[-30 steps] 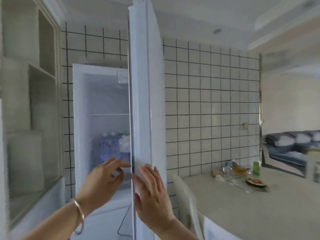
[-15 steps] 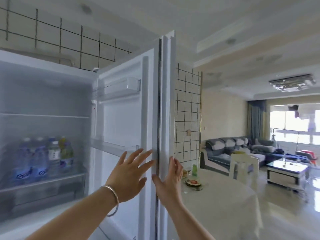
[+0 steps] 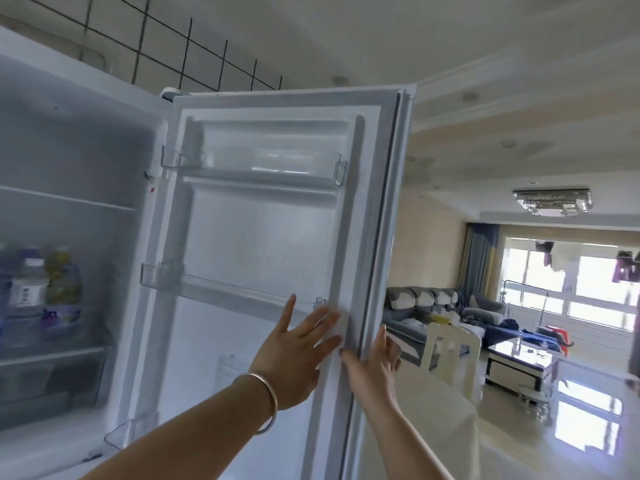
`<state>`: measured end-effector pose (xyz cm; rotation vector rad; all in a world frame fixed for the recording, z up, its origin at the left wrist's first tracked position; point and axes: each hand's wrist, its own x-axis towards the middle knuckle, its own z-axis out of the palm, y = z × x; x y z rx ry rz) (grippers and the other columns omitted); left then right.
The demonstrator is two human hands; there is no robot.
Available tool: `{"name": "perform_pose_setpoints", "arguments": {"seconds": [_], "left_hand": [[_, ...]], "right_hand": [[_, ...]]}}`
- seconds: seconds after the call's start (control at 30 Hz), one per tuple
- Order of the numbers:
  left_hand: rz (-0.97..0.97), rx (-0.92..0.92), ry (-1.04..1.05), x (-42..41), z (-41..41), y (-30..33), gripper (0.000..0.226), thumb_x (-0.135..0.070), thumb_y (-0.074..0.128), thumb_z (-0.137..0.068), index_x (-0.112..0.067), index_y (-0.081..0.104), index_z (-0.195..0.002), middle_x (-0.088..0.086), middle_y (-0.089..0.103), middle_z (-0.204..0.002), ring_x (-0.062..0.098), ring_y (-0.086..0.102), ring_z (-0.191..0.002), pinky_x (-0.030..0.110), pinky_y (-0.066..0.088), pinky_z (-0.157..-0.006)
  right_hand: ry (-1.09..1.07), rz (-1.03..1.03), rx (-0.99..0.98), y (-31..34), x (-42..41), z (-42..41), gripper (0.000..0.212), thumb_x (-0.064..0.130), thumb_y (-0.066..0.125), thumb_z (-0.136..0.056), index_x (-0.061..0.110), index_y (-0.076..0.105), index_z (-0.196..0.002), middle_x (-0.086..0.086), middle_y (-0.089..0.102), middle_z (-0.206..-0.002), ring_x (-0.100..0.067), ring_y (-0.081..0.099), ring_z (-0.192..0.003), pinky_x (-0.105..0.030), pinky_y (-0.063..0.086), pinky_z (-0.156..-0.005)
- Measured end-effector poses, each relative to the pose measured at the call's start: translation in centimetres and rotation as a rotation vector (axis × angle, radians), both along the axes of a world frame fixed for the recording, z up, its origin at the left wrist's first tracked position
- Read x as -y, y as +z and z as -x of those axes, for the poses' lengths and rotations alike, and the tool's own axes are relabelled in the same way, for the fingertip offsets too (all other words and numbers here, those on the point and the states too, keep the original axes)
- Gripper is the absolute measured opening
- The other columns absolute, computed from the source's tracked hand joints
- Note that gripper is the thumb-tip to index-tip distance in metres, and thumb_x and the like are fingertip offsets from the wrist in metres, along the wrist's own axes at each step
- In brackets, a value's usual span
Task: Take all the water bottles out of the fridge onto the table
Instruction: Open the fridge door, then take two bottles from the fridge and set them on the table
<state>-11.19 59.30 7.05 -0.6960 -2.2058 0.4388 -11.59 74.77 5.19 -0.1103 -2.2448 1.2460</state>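
Head view, blurred water bottles [image 3: 33, 284] upright on fridge shelf [image 3: 52, 355]

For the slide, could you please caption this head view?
Both hands, left and right, push the fridge door open; bottles wait inside.

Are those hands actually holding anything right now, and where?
The right hand grips the fridge door by its outer edge. The left hand holds nothing; it lies open and flat against the door's inner side.
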Motion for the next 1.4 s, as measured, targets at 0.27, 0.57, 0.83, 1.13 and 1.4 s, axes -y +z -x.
{"name": "perform_pose_setpoints", "arguments": {"seconds": [0.27,0.57,0.83,1.13,1.4], "left_hand": [[-0.203,-0.121,-0.223,-0.4,4.9,0.5,0.058,-0.040,0.059,-0.075,-0.012,0.056,-0.125,0.014,0.051,-0.136,0.031,0.049,-0.127,0.044,0.041,-0.105],[-0.208,-0.190,-0.306,-0.4,6.4,-0.2,0.058,-0.040,0.058,-0.075,-0.014,0.054,-0.126,0.018,0.047,-0.138,0.034,0.042,-0.130,0.044,0.026,-0.113],[-0.565,-0.047,-0.609,4.3,1.6,1.9,0.045,-0.032,0.052,-0.088,-0.012,0.052,-0.128,0.008,0.050,-0.138,0.022,0.040,-0.132,0.035,0.030,-0.111],[-1.011,-0.066,-0.110,20.7,-1.1,-3.2,0.041,-0.023,0.055,-0.080,-0.014,0.054,-0.120,0.006,0.048,-0.126,0.022,0.051,-0.113,0.030,0.047,-0.085],[-1.147,0.058,0.307,41.3,0.5,-6.5,0.044,-0.015,0.061,-0.080,-0.016,0.050,-0.123,0.007,0.039,-0.128,0.027,0.052,-0.108,0.027,0.042,-0.087]], "right_hand": [[-0.092,0.002,0.074,0.8,-0.6,4.3,0.091,0.034,0.059,-0.086,0.019,-0.003,-0.151,-0.007,0.012,-0.153,-0.029,0.017,-0.141,-0.040,0.031,-0.104],[-0.128,-0.008,0.086,1.0,0.2,4.5,0.091,0.030,0.058,-0.087,0.015,-0.006,-0.150,-0.006,0.002,-0.157,-0.029,0.010,-0.144,-0.039,0.028,-0.106],[-0.267,0.059,-0.571,0.6,5.8,-0.3,0.052,0.014,0.058,-0.077,0.007,0.047,-0.127,-0.015,0.045,-0.125,-0.025,0.038,-0.117,-0.022,0.024,-0.095],[0.317,-0.256,-0.761,-4.9,22.4,-1.6,0.030,0.017,0.052,-0.077,0.008,0.055,-0.105,-0.007,0.048,-0.107,-0.021,0.045,-0.100,-0.028,0.038,-0.088],[0.472,-0.224,-0.514,-6.5,41.3,4.0,0.037,0.024,0.049,-0.073,0.007,0.058,-0.104,-0.013,0.055,-0.105,-0.025,0.044,-0.098,-0.026,0.032,-0.080]]}}
